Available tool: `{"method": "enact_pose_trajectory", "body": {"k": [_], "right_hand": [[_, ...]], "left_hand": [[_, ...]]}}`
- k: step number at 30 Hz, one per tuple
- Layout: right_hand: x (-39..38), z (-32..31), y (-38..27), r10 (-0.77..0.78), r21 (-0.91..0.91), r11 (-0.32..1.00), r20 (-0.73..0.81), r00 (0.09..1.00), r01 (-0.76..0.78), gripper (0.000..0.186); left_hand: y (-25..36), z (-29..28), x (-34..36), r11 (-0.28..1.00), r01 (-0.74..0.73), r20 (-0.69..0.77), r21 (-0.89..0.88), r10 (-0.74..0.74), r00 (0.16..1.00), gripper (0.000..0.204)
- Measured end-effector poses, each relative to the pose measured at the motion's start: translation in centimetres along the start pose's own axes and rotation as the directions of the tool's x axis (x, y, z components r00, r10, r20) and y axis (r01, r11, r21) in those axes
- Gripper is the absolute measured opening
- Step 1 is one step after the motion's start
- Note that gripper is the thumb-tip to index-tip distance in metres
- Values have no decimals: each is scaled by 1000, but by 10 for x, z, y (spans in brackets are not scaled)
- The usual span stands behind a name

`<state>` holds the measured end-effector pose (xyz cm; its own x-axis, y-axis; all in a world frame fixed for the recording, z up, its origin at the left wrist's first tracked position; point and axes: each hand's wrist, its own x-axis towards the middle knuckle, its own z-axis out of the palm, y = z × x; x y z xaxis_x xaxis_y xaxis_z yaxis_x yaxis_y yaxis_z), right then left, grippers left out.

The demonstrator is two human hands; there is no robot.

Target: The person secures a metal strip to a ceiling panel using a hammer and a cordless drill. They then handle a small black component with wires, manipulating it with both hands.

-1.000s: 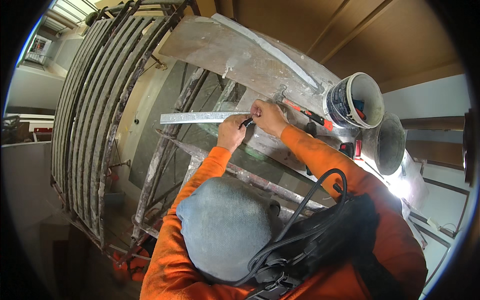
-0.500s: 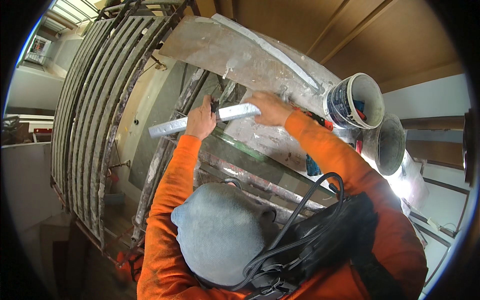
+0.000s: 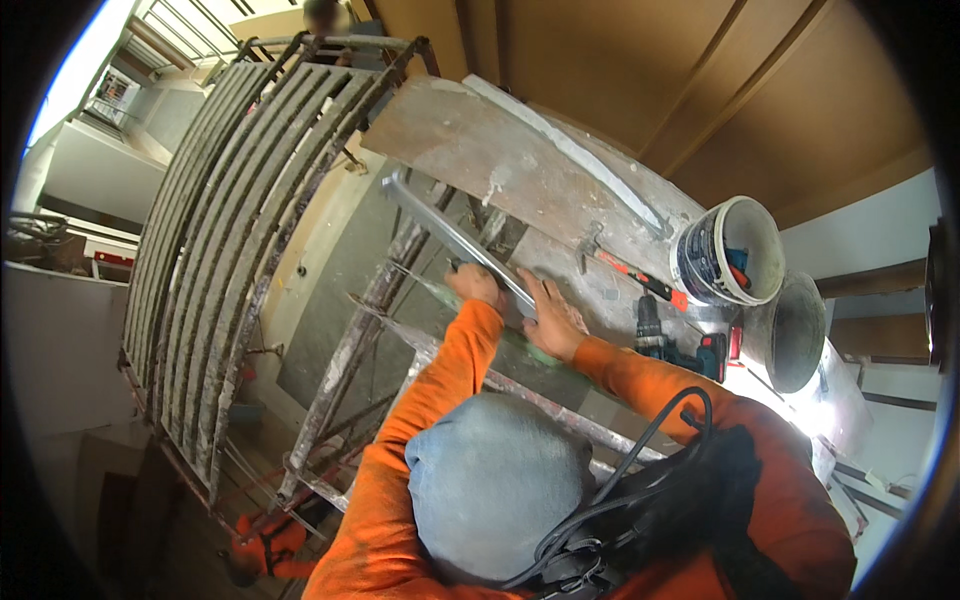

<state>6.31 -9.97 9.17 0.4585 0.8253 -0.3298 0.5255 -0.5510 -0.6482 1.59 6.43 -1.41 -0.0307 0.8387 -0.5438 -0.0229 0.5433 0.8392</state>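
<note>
A long silver metal channel point(image 3: 435, 220) lies diagonally across the gap beside the stained board point(image 3: 540, 260). My left hand point(image 3: 475, 288) is closed at the channel's left side, around a small dark object that I cannot make out. My right hand point(image 3: 555, 325) touches the channel's lower part, fingers stretched out and apart. Beside them on the boards are a hammer point(image 3: 645, 280) with orange-and-black handle, a teal cordless drill point(image 3: 680, 355), a white bucket point(image 3: 715, 295) with tools inside, and a grey metal bucket point(image 3: 800, 365).
Slatted scaffold decking point(image 3: 215, 230) stands on the left, with paint-spattered tubes point(image 3: 325, 430) over the floor below. A person in orange point(image 3: 270, 545) is low at bottom left; another person point(image 3: 325, 15) is at the top. Brown panels point(image 3: 700, 90) line the back, and a bright lamp glares at right.
The channel has swung from horizontal to a steep diagonal, its far end toward the upper left. My right hand has moved down along it, fingers straightening. The view has shifted.
</note>
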Motion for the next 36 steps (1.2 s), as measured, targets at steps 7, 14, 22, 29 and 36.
{"method": "enact_pose_trajectory", "body": {"k": [7, 14, 22, 29, 36], "right_hand": [[57, 10, 48, -248, -91, 965, -24, 968, 245, 74], [55, 7, 53, -291, -282, 920, -27, 956, 272, 70], [63, -58, 54, -290, -190, 948, -191, 938, 255, 41], [47, -111, 112, 76, -392, 905, -237, 969, -167, 34], [32, -86, 140, 14, -422, 898, -265, 964, -129, 42]], "left_hand": [[30, -39, -7, 993, -80, -10, -86, 79, 997, 28], [31, -73, 16, 962, -262, 260, 75, 235, 937, 25], [40, -55, 39, 533, -770, 641, 352, 463, 613, 37], [25, -46, 34, 391, -902, 797, 182, 479, 369, 39], [9, -39, 30, 440, -877, 806, 191, 440, 396, 13]]}}
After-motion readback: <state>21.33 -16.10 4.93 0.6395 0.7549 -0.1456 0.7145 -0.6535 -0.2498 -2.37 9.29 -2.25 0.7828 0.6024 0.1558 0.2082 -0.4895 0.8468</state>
